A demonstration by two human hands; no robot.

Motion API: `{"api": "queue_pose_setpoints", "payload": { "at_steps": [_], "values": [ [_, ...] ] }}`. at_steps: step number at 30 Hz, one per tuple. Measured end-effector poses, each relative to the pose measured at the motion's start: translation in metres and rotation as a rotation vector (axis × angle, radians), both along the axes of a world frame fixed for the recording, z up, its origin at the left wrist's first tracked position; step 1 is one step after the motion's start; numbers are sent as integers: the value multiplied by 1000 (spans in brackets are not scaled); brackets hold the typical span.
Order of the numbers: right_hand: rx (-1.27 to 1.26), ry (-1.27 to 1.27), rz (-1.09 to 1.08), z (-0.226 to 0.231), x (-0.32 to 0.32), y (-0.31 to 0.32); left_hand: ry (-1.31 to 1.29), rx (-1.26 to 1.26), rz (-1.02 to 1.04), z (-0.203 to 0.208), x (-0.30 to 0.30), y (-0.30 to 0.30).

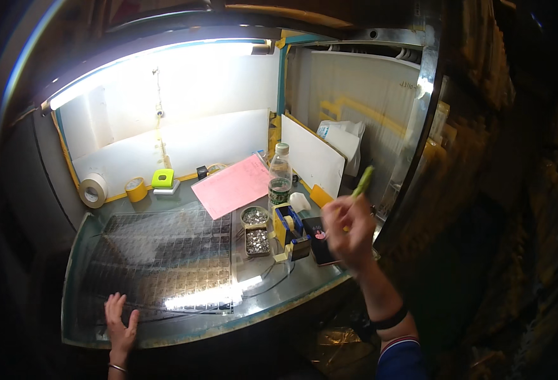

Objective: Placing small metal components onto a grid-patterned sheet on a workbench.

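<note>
My left hand (122,322) is open, fingers spread, at the front left of the worktop. It is nearest to the lower corner of a clear gridded sheet (158,253), which lies flat. My right hand (350,231) is raised at the right edge of the worktop, closed around a slim green tool (364,180) that points up. Motion blurs the tool, so its exact kind does not show. Below and left of that hand are a blue tape dispenser (291,234) and a dark phone-like slab (320,239), partly hidden by the hand.
Two small containers of shiny metal bits (257,242) stand beside the sheet. Behind them are a pink paper (234,187) and a plastic bottle (280,177). Tape rolls (93,190) and a lime-green hole punch (163,178) line the back. A lit tube (158,62) hangs above.
</note>
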State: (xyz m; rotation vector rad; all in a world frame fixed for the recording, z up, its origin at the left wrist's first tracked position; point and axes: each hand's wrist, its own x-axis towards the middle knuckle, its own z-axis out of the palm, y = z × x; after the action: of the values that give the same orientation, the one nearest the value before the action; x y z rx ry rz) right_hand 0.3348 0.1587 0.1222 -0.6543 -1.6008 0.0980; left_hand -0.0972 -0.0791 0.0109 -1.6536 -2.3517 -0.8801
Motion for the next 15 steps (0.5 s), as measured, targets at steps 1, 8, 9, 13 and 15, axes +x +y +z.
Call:
{"api": "queue_pose_setpoints", "payload": {
  "at_steps": [1, 8, 9, 13, 15],
  "values": [
    [190, -119, 40, 2, -16, -22, -46, 66, -98, 3, 5, 0],
    [436, -464, 591, -73, -100, -109, -1975, -98, -876, 56, 149, 55],
    [427, -402, 665, -83, -110, -115, -2065, -162, -798, 53, 160, 61],
    [169, -435, 679, -87, -108, -142, -2450, -105, -748, 20, 157, 58],
    [79, -421, 732, -90, -105, -148, -2442, -19, -847, 27, 161, 52]
  ]
}}
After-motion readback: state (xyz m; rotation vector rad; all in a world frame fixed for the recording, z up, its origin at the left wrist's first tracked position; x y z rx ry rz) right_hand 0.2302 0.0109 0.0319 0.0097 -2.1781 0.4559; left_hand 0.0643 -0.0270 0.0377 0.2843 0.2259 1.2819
